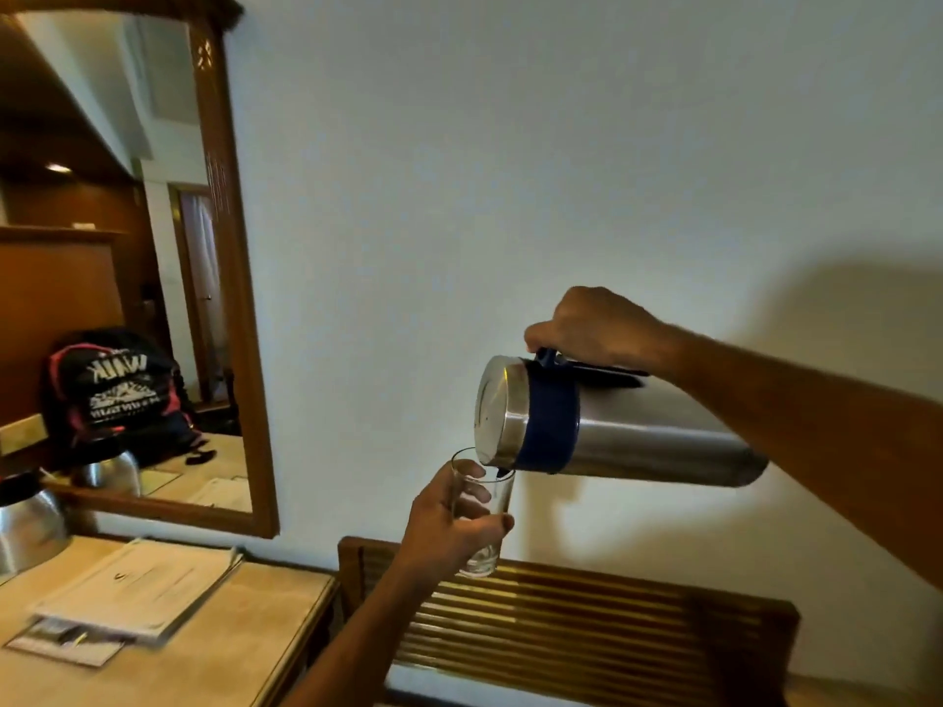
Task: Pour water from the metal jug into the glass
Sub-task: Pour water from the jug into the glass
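Observation:
The metal jug [633, 426] is steel with a blue band and a blue handle. It lies tipped almost level in the air, with its lid end to the left and its spout right over the glass rim. My right hand [592, 326] grips the handle on top. The clear glass [485, 507] is held upright in the air just under the spout, and my left hand [449, 523] wraps around its middle. I cannot tell how much water is in the glass.
A slatted wooden rack [587, 625] stands below the glass against the white wall. To the left is a beige table [245, 635] with a stack of papers [138, 589] and a steel kettle [25, 523]. A wood-framed mirror [224, 298] hangs above the table.

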